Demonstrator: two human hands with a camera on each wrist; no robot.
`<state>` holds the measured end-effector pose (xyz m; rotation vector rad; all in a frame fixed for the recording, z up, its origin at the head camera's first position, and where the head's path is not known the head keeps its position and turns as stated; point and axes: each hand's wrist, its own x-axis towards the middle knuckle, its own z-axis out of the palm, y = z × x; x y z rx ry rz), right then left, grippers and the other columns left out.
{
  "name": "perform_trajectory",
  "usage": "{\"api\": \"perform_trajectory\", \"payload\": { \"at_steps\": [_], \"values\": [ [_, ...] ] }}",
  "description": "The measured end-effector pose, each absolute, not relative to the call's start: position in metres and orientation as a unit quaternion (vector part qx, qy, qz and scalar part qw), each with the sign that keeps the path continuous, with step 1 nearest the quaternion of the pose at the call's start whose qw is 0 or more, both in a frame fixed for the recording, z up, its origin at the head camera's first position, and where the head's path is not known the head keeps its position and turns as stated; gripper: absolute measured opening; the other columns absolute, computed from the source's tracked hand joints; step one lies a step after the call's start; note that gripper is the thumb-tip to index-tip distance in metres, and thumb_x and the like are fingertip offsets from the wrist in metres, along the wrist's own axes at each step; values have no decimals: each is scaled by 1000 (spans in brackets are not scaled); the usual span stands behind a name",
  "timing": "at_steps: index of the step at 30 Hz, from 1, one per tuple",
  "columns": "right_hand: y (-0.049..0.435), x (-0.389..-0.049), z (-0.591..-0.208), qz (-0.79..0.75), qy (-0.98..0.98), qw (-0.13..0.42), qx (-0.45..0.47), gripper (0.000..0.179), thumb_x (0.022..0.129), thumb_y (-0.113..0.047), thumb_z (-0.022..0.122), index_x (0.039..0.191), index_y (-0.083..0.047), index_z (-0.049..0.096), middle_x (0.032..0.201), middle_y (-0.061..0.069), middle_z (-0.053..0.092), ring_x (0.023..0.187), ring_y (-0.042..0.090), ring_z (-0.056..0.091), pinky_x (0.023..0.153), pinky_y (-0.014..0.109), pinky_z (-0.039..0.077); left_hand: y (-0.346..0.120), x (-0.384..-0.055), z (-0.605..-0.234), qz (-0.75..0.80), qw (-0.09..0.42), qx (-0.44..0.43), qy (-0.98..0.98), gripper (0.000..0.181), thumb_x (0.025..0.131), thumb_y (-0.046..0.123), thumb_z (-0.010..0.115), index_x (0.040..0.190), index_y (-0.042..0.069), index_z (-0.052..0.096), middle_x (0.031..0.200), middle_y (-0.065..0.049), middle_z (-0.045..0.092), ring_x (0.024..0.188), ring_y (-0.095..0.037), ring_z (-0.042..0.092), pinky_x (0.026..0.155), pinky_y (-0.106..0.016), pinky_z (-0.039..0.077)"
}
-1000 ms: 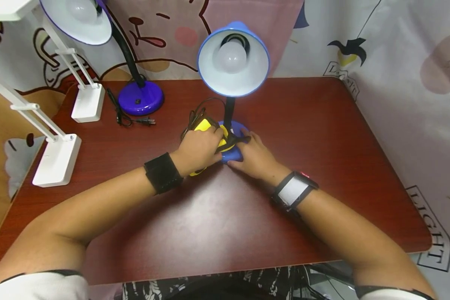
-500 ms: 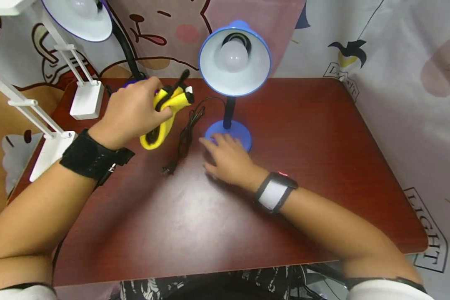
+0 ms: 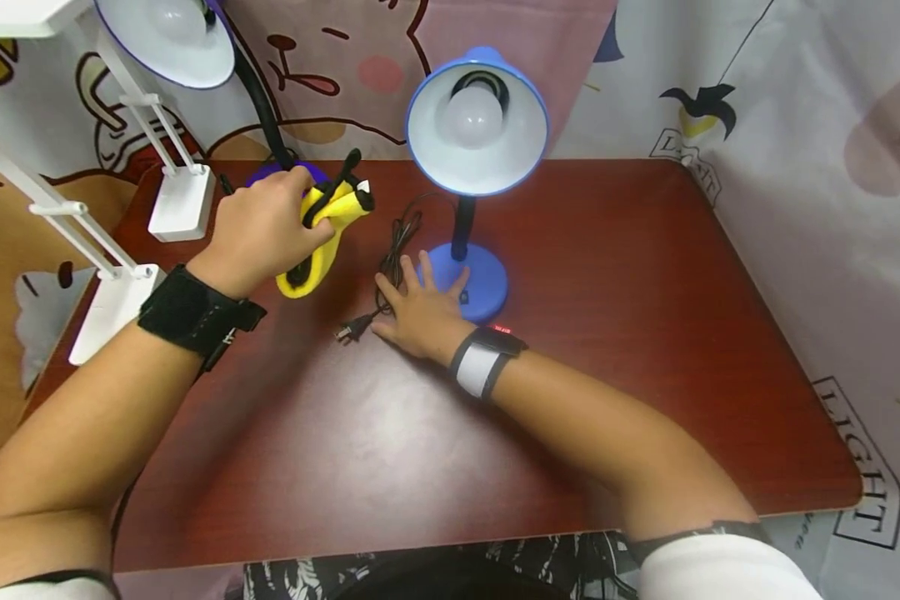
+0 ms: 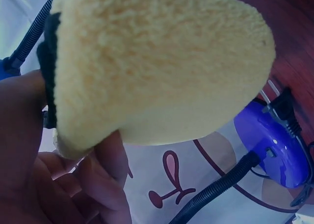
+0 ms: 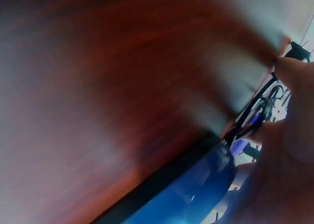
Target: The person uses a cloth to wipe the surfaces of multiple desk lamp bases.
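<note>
My left hand (image 3: 258,229) grips a yellow fuzzy cloth item (image 3: 332,218) with black trim, raised over the table's left part. In the left wrist view its fleecy side (image 4: 162,62) fills the upper middle; its exact kind is unclear. With fingers spread, my right hand (image 3: 423,318) lies low over the bundled black cord (image 3: 397,242), left of the blue desk lamp's base (image 3: 489,275). The cord's plug (image 3: 351,328) points toward me. Bright blue, the lamp's shade (image 3: 477,125) faces forward with a white bulb. In the right wrist view the base (image 5: 191,189) appears beside blurred fingers.
A purple lamp (image 3: 168,37) stands at the back left, its base partly hidden behind my left hand. Two white lamps (image 3: 182,204) line the left edge of the brown table (image 3: 607,350). A patterned curtain (image 3: 802,208) hangs around the back and right.
My left hand has lifted the yellow cloth item away from the blue lamp's base, up and left. My right hand has shifted left from the base onto the cord, spreading its fingers.
</note>
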<state>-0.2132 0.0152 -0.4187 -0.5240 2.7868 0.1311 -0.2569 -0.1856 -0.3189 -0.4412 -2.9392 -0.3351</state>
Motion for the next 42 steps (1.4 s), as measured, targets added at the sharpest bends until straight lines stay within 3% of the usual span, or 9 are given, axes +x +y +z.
{"api": "perform_trajectory", "payload": {
  "at_steps": [9, 14, 26, 36, 42],
  "values": [
    [31, -209, -416, 57, 972, 141, -181, 64, 104, -58, 30, 160, -38, 6, 168, -4, -14, 154, 42, -6, 105, 82, 16, -189, -256, -326, -107, 66, -139, -982, 48, 90, 40, 66, 116, 1, 57, 92, -16, 61, 69, -32, 57, 50, -40, 46],
    [59, -217, -420, 32, 973, 141, -178, 61, 105, -52, 32, 160, -39, 8, 168, -4, -13, 154, 42, -7, 105, 84, 11, -189, -257, -328, -112, 54, -140, -982, 47, 91, 39, 65, 117, 1, 57, 95, -16, 61, 72, -32, 57, 52, -41, 47],
    [220, -276, -420, -38, 978, 149, -138, 66, 103, -59, 34, 160, -33, 16, 170, 1, -8, 151, 49, -9, 99, 88, -1, -184, -255, -334, -104, 33, -142, -984, 47, 90, 39, 66, 117, 2, 56, 95, -15, 60, 72, -31, 58, 53, -40, 49],
    [344, -324, -398, -63, 977, 179, -95, 58, 102, -32, 20, 160, -21, 21, 168, 10, -7, 147, 56, -12, 94, 90, -2, -175, -255, -335, -98, 24, -147, -984, 41, 90, 38, 64, 112, 4, 55, 92, -12, 57, 71, -30, 57, 53, -39, 48],
    [376, -325, -394, -76, 980, 178, -49, 59, 102, -32, 18, 160, -20, 20, 167, 10, -10, 147, 54, -16, 93, 91, -3, -171, -256, -340, -98, 14, -151, -984, 40, 90, 38, 64, 112, 5, 55, 90, -11, 55, 71, -29, 55, 52, -38, 46]
  ]
}}
